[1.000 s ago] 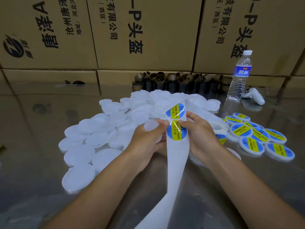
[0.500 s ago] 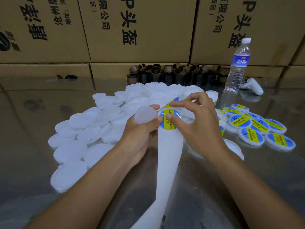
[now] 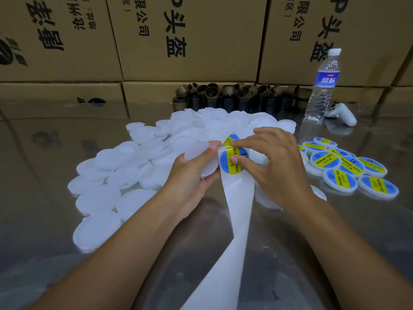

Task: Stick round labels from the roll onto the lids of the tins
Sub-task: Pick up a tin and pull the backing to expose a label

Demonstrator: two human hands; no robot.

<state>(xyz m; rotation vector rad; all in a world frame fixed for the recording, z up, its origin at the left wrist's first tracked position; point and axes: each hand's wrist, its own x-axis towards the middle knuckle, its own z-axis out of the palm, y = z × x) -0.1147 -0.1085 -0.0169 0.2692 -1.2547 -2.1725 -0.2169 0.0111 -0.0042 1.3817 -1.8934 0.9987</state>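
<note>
While unlabelled white lids (image 3: 105,198) lie heaped at the left of the table (image 3: 44,157), the left hand (image 3: 190,182) grips one blank lid (image 3: 196,151) in curled fingers. Just right of it, the right hand (image 3: 281,166) pinches the blue-and-yellow label (image 3: 230,166) on the backing strip (image 3: 239,202) between thumb and forefinger. Labelled tins (image 3: 350,168) sit further right.

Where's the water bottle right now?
In the head view, the water bottle stands upright at the far right, before the cardboard boxes, beside a white controller.
</note>
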